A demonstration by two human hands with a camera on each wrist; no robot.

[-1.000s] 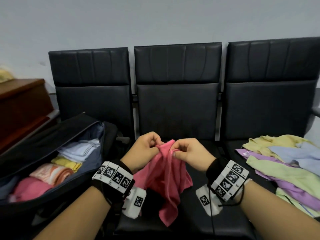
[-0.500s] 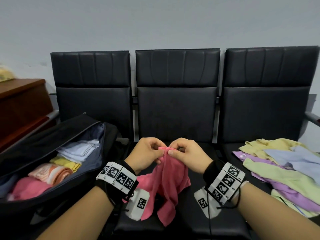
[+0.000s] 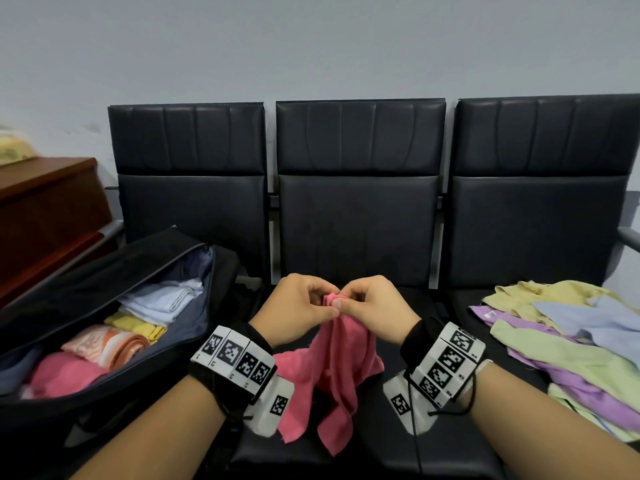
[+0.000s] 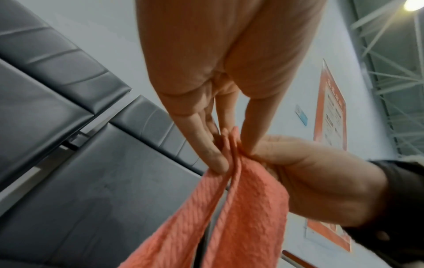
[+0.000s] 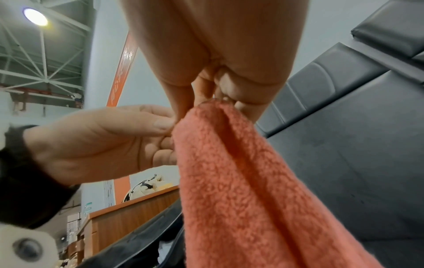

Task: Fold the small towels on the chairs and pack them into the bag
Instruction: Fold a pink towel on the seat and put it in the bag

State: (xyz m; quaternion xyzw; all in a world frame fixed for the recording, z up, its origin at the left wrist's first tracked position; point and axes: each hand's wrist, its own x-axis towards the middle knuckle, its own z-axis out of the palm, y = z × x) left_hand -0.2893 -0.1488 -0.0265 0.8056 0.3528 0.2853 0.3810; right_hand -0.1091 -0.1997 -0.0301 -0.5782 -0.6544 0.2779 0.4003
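A pink towel (image 3: 337, 368) hangs bunched over the middle chair's seat (image 3: 377, 445). Both hands pinch its top edge, close together. My left hand (image 3: 299, 311) grips the cloth from the left, and my right hand (image 3: 372, 306) from the right. In the left wrist view the left fingers (image 4: 211, 150) and thumb squeeze two layers of the towel (image 4: 241, 208). In the right wrist view the right fingers (image 5: 201, 90) hold the towel's (image 5: 241, 181) top corner. The open black bag (image 3: 86, 299) sits on the left chair with folded towels (image 3: 104, 344) inside. Loose towels (image 3: 568, 334) lie piled on the right chair.
Three black padded chairs (image 3: 360, 209) stand in a row against a grey wall. A brown wooden cabinet (image 3: 45, 209) stands at the left beside the bag. The right chair's armrest (image 3: 628, 237) juts out at the far right.
My hands have come closer together at the towel's top edge until they nearly touch. The towel hangs narrower and more bunched than a second ago.
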